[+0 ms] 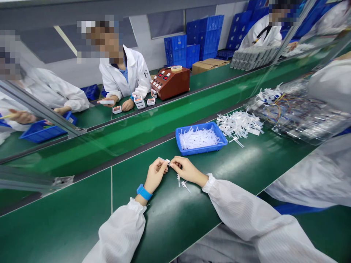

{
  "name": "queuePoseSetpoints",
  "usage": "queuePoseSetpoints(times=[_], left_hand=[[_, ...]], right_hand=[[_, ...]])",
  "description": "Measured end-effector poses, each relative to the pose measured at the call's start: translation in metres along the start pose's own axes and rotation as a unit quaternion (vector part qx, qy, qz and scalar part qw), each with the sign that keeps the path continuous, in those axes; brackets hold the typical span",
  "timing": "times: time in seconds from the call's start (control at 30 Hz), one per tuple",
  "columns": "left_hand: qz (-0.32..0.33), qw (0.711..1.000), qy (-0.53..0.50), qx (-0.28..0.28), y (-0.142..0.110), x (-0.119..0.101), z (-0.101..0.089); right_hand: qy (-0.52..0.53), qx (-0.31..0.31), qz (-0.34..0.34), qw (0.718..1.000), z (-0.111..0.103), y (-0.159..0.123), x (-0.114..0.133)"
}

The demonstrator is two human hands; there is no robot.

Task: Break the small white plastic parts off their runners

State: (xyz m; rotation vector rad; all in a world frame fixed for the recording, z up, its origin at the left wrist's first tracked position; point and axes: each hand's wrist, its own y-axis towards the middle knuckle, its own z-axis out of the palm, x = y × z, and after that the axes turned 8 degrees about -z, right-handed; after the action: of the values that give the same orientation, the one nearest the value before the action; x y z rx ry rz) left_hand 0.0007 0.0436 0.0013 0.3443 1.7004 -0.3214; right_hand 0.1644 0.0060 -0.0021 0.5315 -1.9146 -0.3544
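Above the green bench (131, 223), my left hand (155, 174) and my right hand (188, 168) meet, fingers pinched together. Between their fingertips is a small white plastic piece (168, 161), which both hands grip; its details are mostly covered by the fingers. A blue band circles my left wrist. Just below my right hand lie two loose white branched plastic pieces (184, 185). Beyond the hands stands a blue tray (201, 149) filled with thin white plastic pieces (199, 137). To its right, a heap of similar white pieces (240, 124) is spread on the bench.
Clear plastic bags with coloured wires (290, 109) lie at the right, beside a person's white sleeve. A green conveyor belt (131, 133) runs behind the bench. Across it, co-workers sit near a brown box with red displays (174, 82) and a blue bin (49, 128).
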Motion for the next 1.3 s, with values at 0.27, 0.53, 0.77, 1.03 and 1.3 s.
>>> queuePoseSetpoints(times=[0.27, 0.53, 0.77, 1.03, 1.3], left_hand=[[0.0, 1.0, 0.001, -0.001, -0.0013, -0.0022, 0.0009], [-0.001, 1.0, -0.002, -0.011, -0.0032, -0.0049, 0.0027], [0.002, 1.0, -0.005, -0.015, -0.0033, -0.0044, 0.0032], [0.003, 1.0, 0.0, -0.014, -0.0031, -0.0043, 0.0035], [0.005, 1.0, 0.008, -0.012, -0.003, -0.0032, 0.0034]], right_hand=[[-0.006, 0.005, 0.0, 1.0, -0.0004, 0.0001, 0.002], [-0.006, 0.004, 0.001, 1.0, -0.0009, -0.0003, 0.0021], [-0.007, 0.004, -0.004, 1.0, -0.0009, -0.0003, 0.003], [-0.012, 0.006, -0.005, 1.0, -0.0011, -0.0003, 0.0018], [-0.01, 0.004, -0.003, 1.0, -0.0011, -0.0006, 0.0016]])
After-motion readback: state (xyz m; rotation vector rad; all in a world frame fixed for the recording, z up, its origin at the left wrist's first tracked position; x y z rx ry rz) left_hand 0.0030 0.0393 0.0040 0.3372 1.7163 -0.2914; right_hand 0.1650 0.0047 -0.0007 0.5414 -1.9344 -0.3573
